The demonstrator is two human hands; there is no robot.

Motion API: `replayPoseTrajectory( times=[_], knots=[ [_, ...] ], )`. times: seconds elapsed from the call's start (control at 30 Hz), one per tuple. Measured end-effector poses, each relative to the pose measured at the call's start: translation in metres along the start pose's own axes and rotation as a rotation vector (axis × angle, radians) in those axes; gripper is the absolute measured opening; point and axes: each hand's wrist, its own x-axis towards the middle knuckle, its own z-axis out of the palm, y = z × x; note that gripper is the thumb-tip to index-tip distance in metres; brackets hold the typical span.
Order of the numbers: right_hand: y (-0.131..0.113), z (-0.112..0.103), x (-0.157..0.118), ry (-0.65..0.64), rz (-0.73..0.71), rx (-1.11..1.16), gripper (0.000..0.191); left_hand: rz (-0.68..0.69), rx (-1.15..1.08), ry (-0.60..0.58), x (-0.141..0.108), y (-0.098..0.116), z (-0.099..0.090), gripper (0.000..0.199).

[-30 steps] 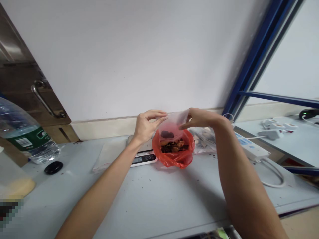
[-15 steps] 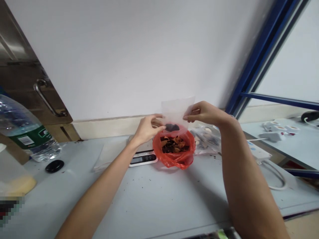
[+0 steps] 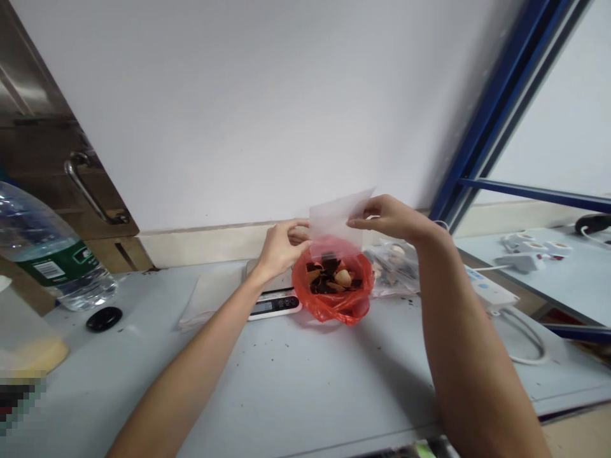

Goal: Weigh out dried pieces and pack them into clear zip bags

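Observation:
A translucent white pouch [image 3: 334, 219] is stretched between my two hands above the red plastic bag. At its left edge, the fingers of my left hand [image 3: 284, 247] are closed on it. My right hand [image 3: 394, 217] pinches the pouch's right side between thumb and fingers. Directly below, the red plastic bag [image 3: 334, 306] gapes wide, its rim folded outward. Inside lie dark brown and orange-brown dried pieces [image 3: 329, 280] and one pale, rounded piece [image 3: 343, 277]. The pouch's lower end hangs over the bag's far rim.
Left of the red bag is a white digital scale [image 3: 274, 306], beside a stack of pale pouches [image 3: 210, 296]. Clear bags of dried pieces [image 3: 394, 267] lie to the right. A water bottle [image 3: 57, 254], a black lid [image 3: 104, 319] and a power strip [image 3: 491, 289] are also about.
The dark clump inside the pouch's lower end has dropped out into the red bag, where a pale piece now shows. The pouch's top has tilted slightly.

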Motion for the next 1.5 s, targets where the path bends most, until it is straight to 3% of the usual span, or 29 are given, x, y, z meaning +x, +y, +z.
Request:
replayPoseTrajectory(
  times=[0.2, 0.33, 0.47, 0.57, 0.67, 0.77, 0.87, 0.97, 1.07, 1.17, 1.2, 1.27, 1.33, 1.5],
  knots=[
    [-0.001, 0.007, -0.002, -0.115, 0.028, 0.203, 0.051, -0.059, -0.179, 0.001, -0.001, 0.005, -0.001, 0.019],
    [0.001, 0.014, 0.001, -0.146, 0.039, 0.377, 0.043, -0.152, -0.261, -0.071, 0.000, 0.007, -0.009, 0.038],
    [-0.004, 0.017, 0.004, -0.181, 0.041, 0.408, 0.034, -0.193, -0.315, 0.032, 0.003, 0.010, -0.031, 0.062],
    [-0.014, 0.017, 0.004, -0.301, -0.022, 0.283, 0.033, -0.136, -0.256, 0.035, 0.004, 0.011, -0.052, 0.053],
    [-0.025, 0.023, 0.005, -0.284, -0.094, 0.217, 0.038, -0.068, -0.113, -0.050, 0.002, 0.011, -0.070, 0.040],
    [-0.034, 0.036, 0.007, -0.281, -0.074, 0.255, 0.046, -0.019, -0.107, 0.023, -0.001, 0.010, -0.085, 0.037],
    [-0.040, 0.052, 0.010, -0.308, -0.045, 0.326, 0.035, -0.022, -0.107, 0.067, -0.005, 0.008, -0.106, 0.035],
    [-0.045, 0.072, 0.015, -0.213, -0.069, 0.408, 0.031, -0.093, -0.006, -0.015, -0.012, 0.001, -0.138, 0.031],
    [-0.056, 0.100, 0.025, -0.030, -0.138, 0.398, 0.027, -0.282, 0.176, -0.110, -0.025, -0.008, -0.174, 0.028],
    [-0.079, 0.136, 0.031, 0.178, -0.328, 0.172, 0.027, -0.510, 0.346, -0.099, -0.040, -0.016, -0.205, 0.032],
    [-0.090, 0.148, 0.030, 0.195, -0.405, 0.047, 0.028, -0.566, 0.379, -0.092, -0.044, -0.019, -0.213, 0.033],
    [-0.112, 0.172, 0.024, 0.103, -0.524, -0.264, 0.032, -0.635, 0.409, -0.097, -0.052, -0.024, -0.225, 0.031],
    [-0.132, 0.192, 0.014, -0.104, -0.618, -0.522, 0.039, -0.665, 0.410, -0.134, -0.058, -0.030, -0.233, 0.030],
    [-0.146, 0.225, -0.009, -0.496, -0.717, -0.656, 0.029, -0.618, 0.343, -0.291, -0.057, -0.045, -0.231, 0.036]
  ],
)
